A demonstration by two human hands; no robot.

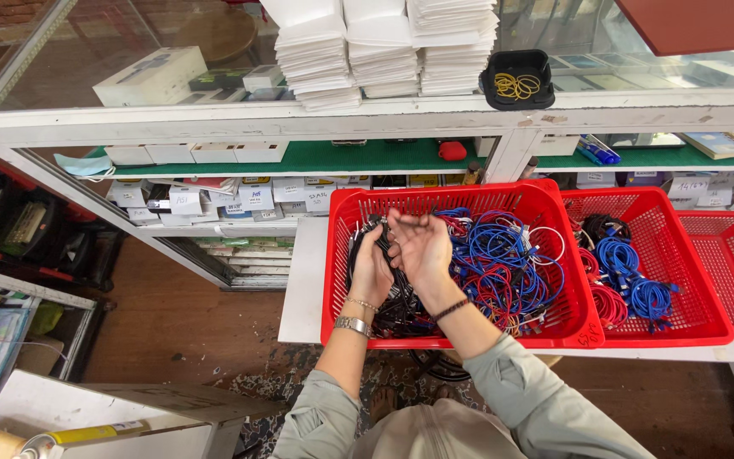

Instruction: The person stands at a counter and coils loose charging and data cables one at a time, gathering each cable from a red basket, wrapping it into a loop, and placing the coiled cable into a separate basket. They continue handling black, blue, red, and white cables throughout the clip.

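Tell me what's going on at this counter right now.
A person stands over a red basket full of tangled blue, red and black cables. The left hand grips a black cable, and the right hand is half open beside it, touching the same cable. A second basket to the right holds coiled cables.

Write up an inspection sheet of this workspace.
Surface: white table carrying three red baskets.
Job's things: black cables in the near basket.
Clutter: stacked white packets, black tub of rubber bands.
Grippers: left hand fingers closed on the black cables; right hand open, touching them.
Cables: loose blue and red cables; coiled bundles in the middle basket.
Surroundings: glass display counter, shelves of small boxes.
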